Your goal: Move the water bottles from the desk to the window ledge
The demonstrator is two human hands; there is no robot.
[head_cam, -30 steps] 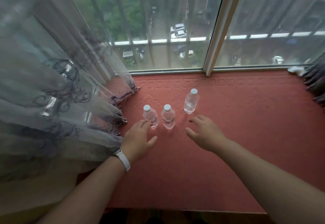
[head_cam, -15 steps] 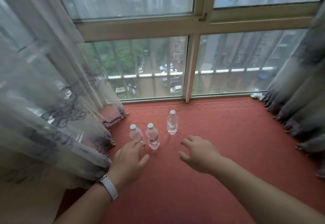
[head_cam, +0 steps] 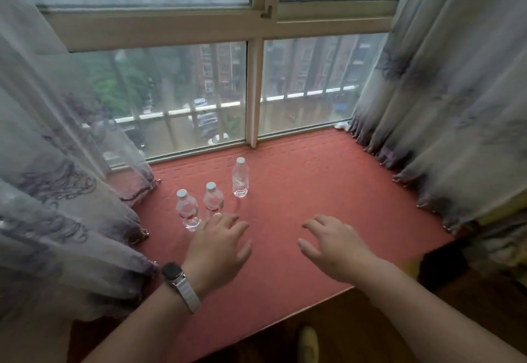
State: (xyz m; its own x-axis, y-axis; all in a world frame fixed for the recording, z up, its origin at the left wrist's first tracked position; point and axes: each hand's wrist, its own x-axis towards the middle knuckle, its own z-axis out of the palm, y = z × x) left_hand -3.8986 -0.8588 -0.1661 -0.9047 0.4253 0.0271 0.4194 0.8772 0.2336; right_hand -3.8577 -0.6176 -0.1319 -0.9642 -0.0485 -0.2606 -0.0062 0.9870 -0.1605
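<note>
1. The left hand (head_cam: 219,248) hovers palm down over the ledge, fingers relaxed and slightly spread, gripping nothing. Its fingertips reach the foot of the middle bottle (head_cam: 213,200); whether they touch it cannot be told.
2. The right hand (head_cam: 333,248) is likewise empty, palm down with loosely spread fingers, well apart from the bottles and to their right.
3. One dark-faced wristwatch on a pale metal band (head_cam: 178,280) sits on the left wrist.
4. There are three clear plastic water bottles with white screw caps, and all three stand upright on the window ledge (head_cam: 328,191), towards its left side.
5. The leftmost bottle (head_cam: 187,210) and the middle bottle stand just beside each other in a row nearest the hands. Each shows a small patch of red label low on its body.
6. The farthest bottle (head_cam: 240,178) stands apart from that pair, further back and to the right, nearer the glass. It looks taller and slimmer, with no red visible on it.
7. The ledge is covered by one terracotta-red quilted mat with a stitched pattern, running from curtain to curtain.
8. Two sheer grey curtains with purple embroidery and beaded hems hang at the sides, the left curtain (head_cam: 57,163) and the right curtain (head_cam: 456,106); both hems trail onto the mat.
9. Behind the ledge is a cream-framed window (head_cam: 256,26) of four panes, with buildings, trees and parked cars outside.
10. Dark wooden floor (head_cam: 370,334) shows below the ledge's near edge.
</note>
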